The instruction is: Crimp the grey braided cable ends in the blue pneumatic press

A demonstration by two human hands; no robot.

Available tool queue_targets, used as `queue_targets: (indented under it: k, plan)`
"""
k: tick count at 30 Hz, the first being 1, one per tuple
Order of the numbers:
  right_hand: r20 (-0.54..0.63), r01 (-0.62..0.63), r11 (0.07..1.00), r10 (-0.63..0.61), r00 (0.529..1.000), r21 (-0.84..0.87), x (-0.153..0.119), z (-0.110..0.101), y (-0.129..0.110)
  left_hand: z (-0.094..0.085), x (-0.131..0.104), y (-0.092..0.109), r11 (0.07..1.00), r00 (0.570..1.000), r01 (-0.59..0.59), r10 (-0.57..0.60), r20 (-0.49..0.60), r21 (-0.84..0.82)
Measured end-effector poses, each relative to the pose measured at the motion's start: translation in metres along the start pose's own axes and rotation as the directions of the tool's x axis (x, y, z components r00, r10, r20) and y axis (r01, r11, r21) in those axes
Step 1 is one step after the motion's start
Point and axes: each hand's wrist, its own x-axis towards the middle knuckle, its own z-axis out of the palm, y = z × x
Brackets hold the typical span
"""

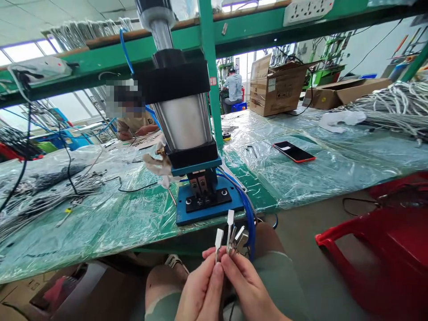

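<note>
Both hands are close together at the bottom centre, below the table's front edge. My left hand (202, 285) pinches a thin metal piece with a flat, pale end (219, 238) pointing up. Beside it, my right hand (247, 283) is closed on several similar metal pieces (230, 218), whose flat ends fan out above the fingers. The lower parts of the pieces are hidden by the fingers. Just beyond the hands stands a pneumatic press (185, 125) on a blue base plate (182, 214), with blue hoses (249, 223) at its right.
A phone (294, 151) and hex keys (251, 150) lie on the plastic-covered table (334, 174). Cable bundles (30, 209) lie left, more (394, 107) right, near cardboard boxes (277, 91). A red chair (384, 249) stands right. Another person (137, 125) sits across the table.
</note>
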Motion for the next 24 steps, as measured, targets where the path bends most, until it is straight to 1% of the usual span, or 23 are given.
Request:
queue_targets:
  k: [3,5,6,8,11,13,15,17,20,24]
  plan:
    - [-0.093,0.001,0.999,0.004,0.996,0.052,0.002,0.002,0.011,-0.007,0.007,-0.001,0.972,0.996,-0.085,0.077,0.043,0.221]
    - [-0.127,0.047,0.997,-0.039,0.991,0.062,0.004,0.002,0.013,-0.015,0.016,-0.002,0.953,0.997,-0.073,0.062,0.046,0.293]
    - [-0.141,0.087,0.994,-0.076,0.987,0.069,0.005,0.001,0.012,-0.018,0.022,-0.003,0.956,0.998,-0.046,0.034,0.045,0.290]
    - [-0.154,0.181,0.981,-0.168,0.974,0.075,0.010,-0.004,0.005,-0.024,0.036,-0.004,0.977,0.996,0.040,-0.055,0.064,0.208]
    - [-0.124,0.323,0.946,-0.316,0.941,0.040,0.022,-0.018,-0.015,-0.028,0.057,-0.003,0.981,0.976,0.187,-0.181,0.121,-0.041]
    - [-0.102,0.378,0.926,-0.375,0.921,0.008,0.032,-0.031,-0.033,-0.027,0.068,-0.001,0.936,0.955,0.275,-0.239,0.176,-0.219]
    - [-0.090,0.393,0.919,-0.392,0.915,-0.013,0.041,-0.044,-0.048,-0.023,0.073,0.001,0.879,0.932,0.342,-0.269,0.244,-0.334]
    - [-0.071,0.379,0.924,-0.381,0.922,-0.040,0.049,-0.056,-0.058,-0.017,0.075,0.002,0.861,0.925,0.357,-0.274,0.262,-0.362]
    - [-0.023,0.365,0.921,-0.372,0.928,-0.139,0.057,-0.071,-0.066,-0.009,0.077,0.002,0.901,0.950,0.301,-0.254,0.182,-0.313]
    - [0.074,0.408,0.864,-0.405,0.911,-0.296,0.067,-0.084,-0.071,-0.002,0.083,0.000,0.928,0.966,0.259,-0.243,0.090,-0.268]
